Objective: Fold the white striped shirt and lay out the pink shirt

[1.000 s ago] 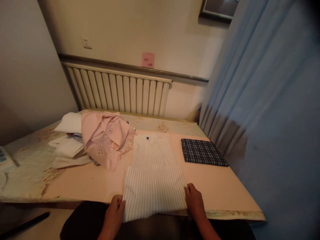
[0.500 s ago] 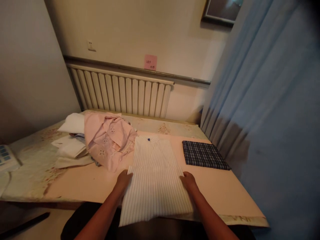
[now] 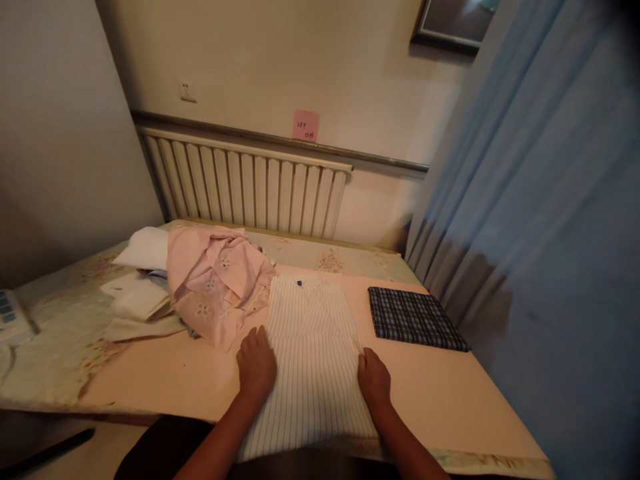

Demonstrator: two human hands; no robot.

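Note:
A white shirt (image 3: pixel 310 373) with thin dark stripes lies folded lengthwise in front of me, collar away from me, a small dark blue label at its neck. Its lower part is doubled up and reaches the table's near edge. On the shirt's left edge rests my left hand (image 3: pixel 257 367), palm down with fingers pointing forward; its thumb is hidden. My right hand (image 3: pixel 374 379) pinches the right edge near the fold line. Left of the shirt is a crumpled pink cloth (image 3: pixel 220 280) with cut-out flowers. To the right lies a folded dark plaid garment (image 3: pixel 417 318).
White and other fabric pieces (image 3: pixel 137 293) are heaped beside the pink cloth. A white device with blue keys (image 3: pixel 13 317) sits at the far left. A pale pink sheet (image 3: pixel 430 393) covers part of the table. Behind are a radiator (image 3: pixel 250 183) and a blue curtain (image 3: pixel 540 220).
The shirt's lower part has come down flatter on the table. My left hand has shifted from gripping the edge to lying over it; my right hand still holds its side.

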